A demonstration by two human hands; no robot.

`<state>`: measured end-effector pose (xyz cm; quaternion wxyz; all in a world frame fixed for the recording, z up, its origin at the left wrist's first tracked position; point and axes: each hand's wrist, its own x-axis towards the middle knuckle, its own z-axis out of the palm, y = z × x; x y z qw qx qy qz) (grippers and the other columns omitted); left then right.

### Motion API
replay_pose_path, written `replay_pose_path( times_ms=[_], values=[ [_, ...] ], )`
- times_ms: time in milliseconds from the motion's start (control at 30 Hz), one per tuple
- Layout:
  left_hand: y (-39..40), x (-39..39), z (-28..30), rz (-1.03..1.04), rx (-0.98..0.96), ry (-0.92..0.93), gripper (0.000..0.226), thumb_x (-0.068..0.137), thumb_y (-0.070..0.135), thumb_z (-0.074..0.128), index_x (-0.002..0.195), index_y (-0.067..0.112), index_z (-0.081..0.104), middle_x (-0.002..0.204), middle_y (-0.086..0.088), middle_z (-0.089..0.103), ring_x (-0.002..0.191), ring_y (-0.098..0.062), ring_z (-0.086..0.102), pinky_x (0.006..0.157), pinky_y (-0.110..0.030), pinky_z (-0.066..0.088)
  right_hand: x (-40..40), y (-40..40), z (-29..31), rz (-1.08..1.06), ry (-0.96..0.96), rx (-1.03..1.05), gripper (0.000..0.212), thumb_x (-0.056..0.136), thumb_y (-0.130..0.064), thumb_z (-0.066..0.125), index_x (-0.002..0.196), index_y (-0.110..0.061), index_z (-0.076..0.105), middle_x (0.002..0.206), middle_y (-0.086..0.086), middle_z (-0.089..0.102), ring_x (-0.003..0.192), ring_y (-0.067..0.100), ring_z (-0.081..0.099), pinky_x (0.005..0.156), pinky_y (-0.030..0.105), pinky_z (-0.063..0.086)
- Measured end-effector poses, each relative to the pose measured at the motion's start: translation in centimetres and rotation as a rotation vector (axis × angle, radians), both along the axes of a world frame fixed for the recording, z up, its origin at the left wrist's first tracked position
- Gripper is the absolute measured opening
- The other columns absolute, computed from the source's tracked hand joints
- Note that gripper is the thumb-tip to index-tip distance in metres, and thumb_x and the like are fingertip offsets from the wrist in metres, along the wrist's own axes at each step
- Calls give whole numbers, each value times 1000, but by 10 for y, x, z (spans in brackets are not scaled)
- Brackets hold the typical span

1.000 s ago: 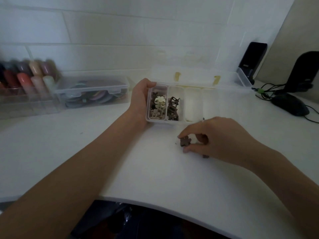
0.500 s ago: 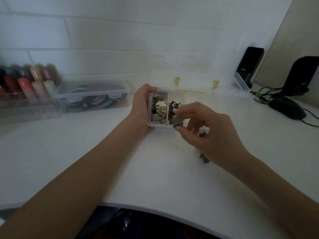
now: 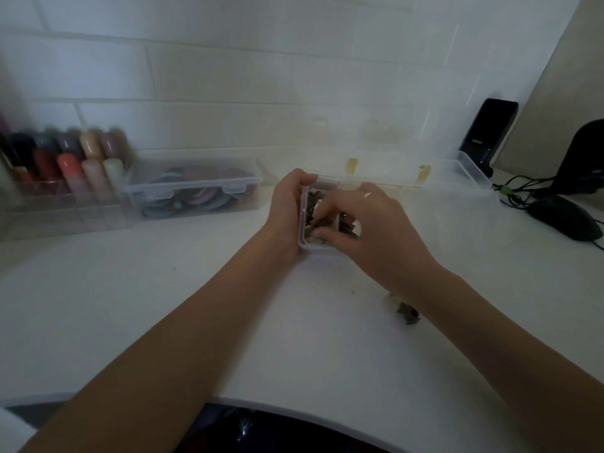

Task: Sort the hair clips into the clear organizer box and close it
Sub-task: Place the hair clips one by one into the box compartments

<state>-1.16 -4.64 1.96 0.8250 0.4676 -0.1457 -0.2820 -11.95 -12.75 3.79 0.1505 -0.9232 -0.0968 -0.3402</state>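
The left hand [image 3: 287,210] is gripping the clear organizer box [image 3: 457,197] by its left end, mid-table [image 3: 196,305]; the right hand [image 3: 366,227] is reaching into its compartments, grasp unclear. Loose hair clips [image 3: 407,312] are lying nearer the front edge.

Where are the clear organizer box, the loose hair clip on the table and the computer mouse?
clear organizer box [image 3: 457,204]: head view, bare right part.
loose hair clip [image 3: 407,312]: head view, its dark body.
computer mouse [image 3: 565,219]: head view, its top.
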Motion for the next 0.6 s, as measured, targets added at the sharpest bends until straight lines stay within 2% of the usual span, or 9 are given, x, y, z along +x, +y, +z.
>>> replay_pose_path(
  times_ms=[133, 233, 300, 433, 500, 600],
  values=[
    [-1, 2, -2, 34, 23, -19, 30, 78, 30, 47, 66, 10, 66, 73, -7, 53, 62, -23, 51, 60, -29, 41, 2, -4, -8, 54, 51, 15, 10, 76, -25, 65, 83, -23, 72, 87, -9, 69, 81, 16, 52, 75, 36, 43],
    [1, -1, -1, 17, 41, -22, 29, 75, 33, 48, 77, 8, 63, 77, -9, 53, 66, -24, 51, 63, -30, 41, 2, -8, -9, 58, 120, -16, 25, 84, -43, 52, 90, -29, 72, 95, -12, 70, 89, 19, 56, 81, 43, 44],
    [1, -1, 0, 13, 44, -18, 30, 80, 32, 44, 78, 7, 61, 76, -9, 51, 64, -23, 49, 61, -29, 39, -1, -11, -9, 79, 109, -46, 30, 85, -44, 47, 90, -28, 73, 99, -10, 70, 91, 21, 57, 81, 45, 45],
    [2, -4, 3, -7, 24, 6, 32, 84, 29, 41, 72, 7, 60, 71, -10, 49, 61, -24, 49, 59, -29, 38, -5, -12, -9, 96, 48, -69, 20, 84, -33, 56, 89, -24, 74, 100, -6, 68, 88, 19, 54, 82, 39, 44],
    [2, -4, 4, -15, 25, 4, 32, 85, 28, 40, 72, 7, 59, 68, -9, 52, 59, -23, 52, 57, -26, 41, -7, -11, -7, 109, 47, -44, 14, 80, -24, 64, 92, -23, 72, 97, -6, 68, 87, 14, 52, 81, 29, 40],
    [3, -4, 4, -40, 27, -16, 32, 87, 29, 37, 69, 9, 56, 52, -5, 54, 44, -19, 53, 48, -19, 42, -10, -10, -2, 75, 48, -4, 19, 77, -18, 69, 96, -20, 66, 88, -8, 68, 79, 9, 46, 71, 23, 38]
  ],
)
